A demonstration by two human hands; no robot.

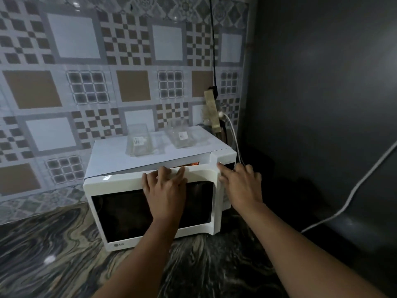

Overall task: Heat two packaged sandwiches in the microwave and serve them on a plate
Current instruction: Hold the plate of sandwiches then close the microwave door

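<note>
From the head camera I see a white box-shaped microwave oven [150, 203] with a dark glass door standing on a grey-and-cream marbled stone countertop [53, 254], its back towards a wall of brown, grey and white patterned tiles [71, 67]. My left hand [164, 190] lies flat on the upper part of the door, fingers straight and spread, their tips over the door's top edge. A thin strip of orange light shows in the gap just above those fingertips, so the door stands slightly ajar. My right hand [241, 183] is at the control side on the right of the oven, the forefinger extended and touching the white panel near its top corner, the other fingers loosely bent and holding nothing. Two clear plastic sandwich packs sit on the flat top of the oven: the left pack [140, 139] with a small white label, the right pack [182, 136] just beside it, also labelled; I cannot tell whether either holds anything. A white cable [352, 192] trails across the dark grey side wall [322, 82] on the right.
</note>
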